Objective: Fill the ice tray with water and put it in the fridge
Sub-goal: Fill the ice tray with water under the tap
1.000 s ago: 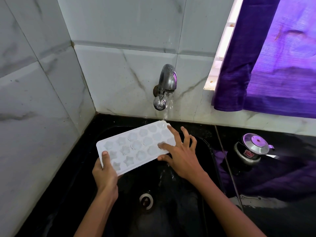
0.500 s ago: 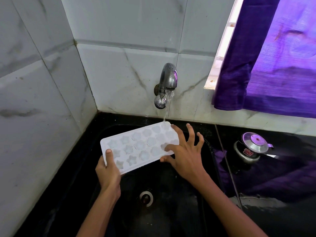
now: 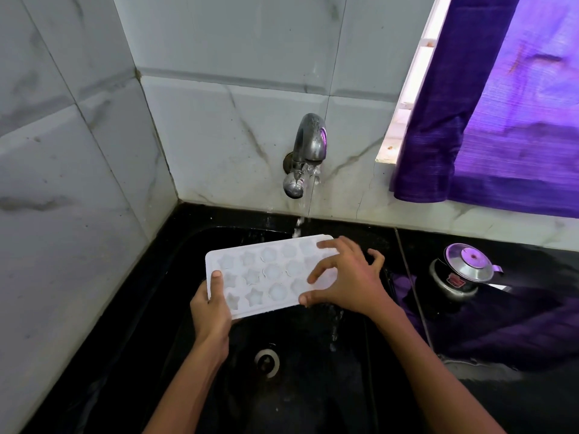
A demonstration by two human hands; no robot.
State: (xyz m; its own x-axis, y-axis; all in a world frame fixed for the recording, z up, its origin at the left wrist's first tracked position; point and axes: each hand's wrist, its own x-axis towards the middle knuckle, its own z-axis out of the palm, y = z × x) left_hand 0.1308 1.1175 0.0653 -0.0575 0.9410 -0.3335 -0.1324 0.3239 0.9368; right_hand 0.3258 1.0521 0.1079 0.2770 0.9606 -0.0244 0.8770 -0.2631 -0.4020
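left hand [image 3: 210, 311] grip closed on ice tray [image 3: 266, 274] | right hand [image 3: 347, 277] fingers spread atop tray | tap [image 3: 305, 155] running

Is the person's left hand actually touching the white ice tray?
Touching. The head view shows the left hand gripping the ice tray at its left end, thumb pressed flat on the top and no gap visible.

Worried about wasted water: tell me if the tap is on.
On: water streams from the tap onto the ice tray's far edge.
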